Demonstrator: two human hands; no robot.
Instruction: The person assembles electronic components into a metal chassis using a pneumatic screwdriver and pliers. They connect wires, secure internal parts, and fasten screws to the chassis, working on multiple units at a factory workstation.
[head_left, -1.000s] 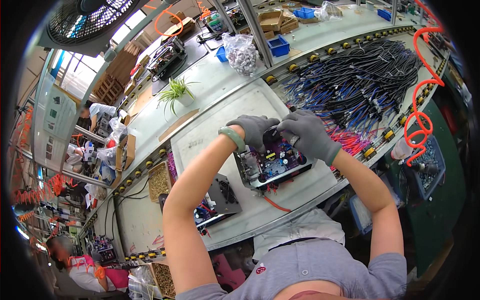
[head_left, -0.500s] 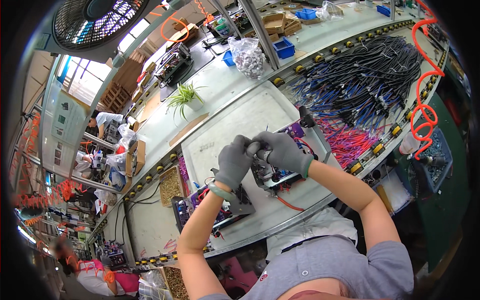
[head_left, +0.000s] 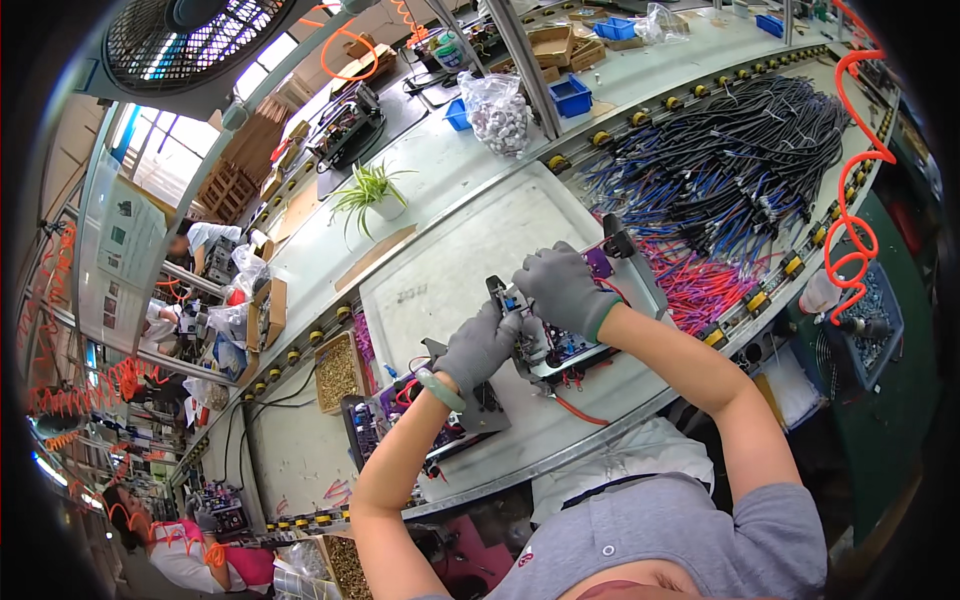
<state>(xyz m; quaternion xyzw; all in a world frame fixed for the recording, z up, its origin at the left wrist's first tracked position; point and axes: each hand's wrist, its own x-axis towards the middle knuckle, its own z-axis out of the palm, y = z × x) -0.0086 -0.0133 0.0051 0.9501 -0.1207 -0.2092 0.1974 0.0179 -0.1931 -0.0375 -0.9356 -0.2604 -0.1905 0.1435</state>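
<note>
In front of me lies an open electronic unit [head_left: 570, 362] with a purple circuit board, wires and a black handle at its far right corner. Its dark end panel [head_left: 496, 287] stands upright on the left side. My left hand [head_left: 478, 350], in a grey glove, wraps around the lower part of that panel, with fingertips reaching inside. Over the panel's inner side bends my gloved right hand [head_left: 565, 290]; its fingers are curled, and whatever they pinch is hidden. A second open unit [head_left: 450, 425] with a purple board sits under my left wrist.
Bundles of black, blue and pink cables [head_left: 720, 170] cover the right of the bench. A tray of small brass-coloured parts [head_left: 341, 375] is at left. Beyond stand a potted plant [head_left: 383, 203] and a bag of parts [head_left: 497, 115]. A coiled orange hose [head_left: 850, 220] hangs at right.
My hands, close together above the panel before, have come apart. The left moved down onto the panel; the right moved slightly up. The end panel now shows between them.
</note>
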